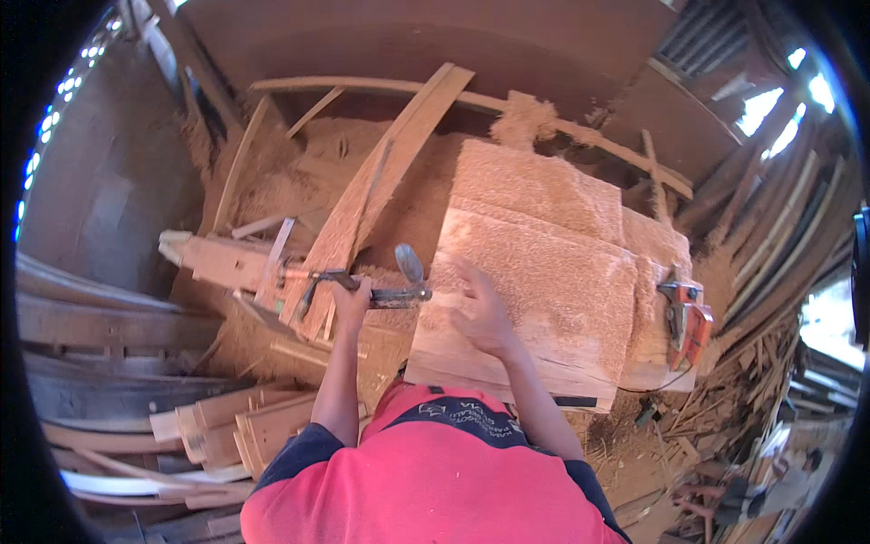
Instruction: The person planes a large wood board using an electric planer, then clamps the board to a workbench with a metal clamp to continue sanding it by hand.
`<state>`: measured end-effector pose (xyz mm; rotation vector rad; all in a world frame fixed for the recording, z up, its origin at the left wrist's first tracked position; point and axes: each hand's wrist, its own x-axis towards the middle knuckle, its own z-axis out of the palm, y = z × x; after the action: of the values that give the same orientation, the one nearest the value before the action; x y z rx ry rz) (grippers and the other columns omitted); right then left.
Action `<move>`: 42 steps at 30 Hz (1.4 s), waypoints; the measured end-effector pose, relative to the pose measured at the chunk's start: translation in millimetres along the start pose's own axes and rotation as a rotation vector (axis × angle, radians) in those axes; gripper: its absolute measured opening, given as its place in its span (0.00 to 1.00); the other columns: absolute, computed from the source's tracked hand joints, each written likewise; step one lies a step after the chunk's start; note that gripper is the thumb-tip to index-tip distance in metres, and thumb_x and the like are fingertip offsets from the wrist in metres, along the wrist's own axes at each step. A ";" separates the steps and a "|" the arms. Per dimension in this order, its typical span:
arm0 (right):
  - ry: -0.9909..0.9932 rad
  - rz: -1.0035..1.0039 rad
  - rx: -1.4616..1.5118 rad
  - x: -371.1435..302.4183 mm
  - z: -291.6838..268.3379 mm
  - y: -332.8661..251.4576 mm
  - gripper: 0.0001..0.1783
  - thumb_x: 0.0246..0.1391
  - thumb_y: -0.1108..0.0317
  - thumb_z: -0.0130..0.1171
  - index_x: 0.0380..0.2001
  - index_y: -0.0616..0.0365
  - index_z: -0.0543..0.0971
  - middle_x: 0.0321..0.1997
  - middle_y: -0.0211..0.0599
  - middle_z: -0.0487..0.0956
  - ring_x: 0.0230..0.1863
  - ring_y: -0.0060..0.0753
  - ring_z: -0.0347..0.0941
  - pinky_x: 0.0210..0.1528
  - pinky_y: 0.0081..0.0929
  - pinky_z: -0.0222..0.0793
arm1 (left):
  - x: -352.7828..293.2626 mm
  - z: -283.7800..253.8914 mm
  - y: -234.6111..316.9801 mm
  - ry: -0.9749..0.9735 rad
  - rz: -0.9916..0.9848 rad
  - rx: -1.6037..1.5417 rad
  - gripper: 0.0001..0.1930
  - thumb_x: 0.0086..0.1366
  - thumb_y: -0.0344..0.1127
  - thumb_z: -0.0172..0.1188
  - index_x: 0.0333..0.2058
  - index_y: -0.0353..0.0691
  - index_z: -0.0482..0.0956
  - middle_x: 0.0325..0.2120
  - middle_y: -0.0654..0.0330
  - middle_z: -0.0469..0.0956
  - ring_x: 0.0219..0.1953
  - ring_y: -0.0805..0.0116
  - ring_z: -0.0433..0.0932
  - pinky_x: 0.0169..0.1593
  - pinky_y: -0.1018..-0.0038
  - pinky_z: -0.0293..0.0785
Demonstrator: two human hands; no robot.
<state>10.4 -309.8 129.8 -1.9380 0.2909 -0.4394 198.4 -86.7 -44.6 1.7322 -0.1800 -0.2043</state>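
My left hand is closed around a dark metal clamp-like tool with a long bar and a grey, rounded handle end. Its exact kind is hard to make out. The tool spans the gap between a narrow wooden bench and a wide wooden board covered in shavings. Over the left part of that board is my right hand, fingers spread and holding nothing. Whether it touches the surface I cannot tell. An orange power tool, like an electric planer, rests at the board's right side with its cord trailing.
A long plank leans diagonally beyond my left hand. Cut wood blocks lie stacked at lower left. Offcuts pile up on the right, below long leaning boards. Another person is at lower right.
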 end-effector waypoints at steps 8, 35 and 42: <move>0.422 0.503 -0.138 -140.7 -96.2 63.2 0.18 0.59 0.76 0.57 0.54 0.62 0.76 0.46 0.38 0.81 0.48 0.29 0.78 0.51 0.26 0.73 | -24.3 -88.1 -65.3 0.663 -0.454 -0.385 0.10 0.62 0.36 0.61 0.35 0.36 0.72 0.23 0.63 0.70 0.25 0.72 0.71 0.28 0.71 0.69; 0.858 1.097 -1.042 -232.1 -185.1 136.5 0.34 0.53 0.42 0.63 0.54 0.57 0.78 0.57 0.51 0.76 0.59 0.57 0.70 0.61 0.51 0.65 | -101.1 18.8 -80.4 0.138 -1.077 -0.116 0.25 0.68 0.55 0.57 0.57 0.47 0.74 0.46 0.63 0.76 0.45 0.68 0.73 0.48 0.65 0.71; 0.781 0.803 -0.975 -185.8 -200.6 158.7 0.28 0.48 0.46 0.67 0.43 0.60 0.79 0.45 0.50 0.79 0.49 0.55 0.75 0.54 0.49 0.68 | -129.4 63.1 32.5 -0.320 -0.127 0.258 0.22 0.74 0.49 0.52 0.54 0.35 0.72 0.42 0.58 0.78 0.40 0.75 0.73 0.42 0.74 0.70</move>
<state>-243.8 -464.8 23.7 -2.2053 2.0014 -0.5312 57.5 -122.3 -18.4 1.9614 -0.3423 -0.5735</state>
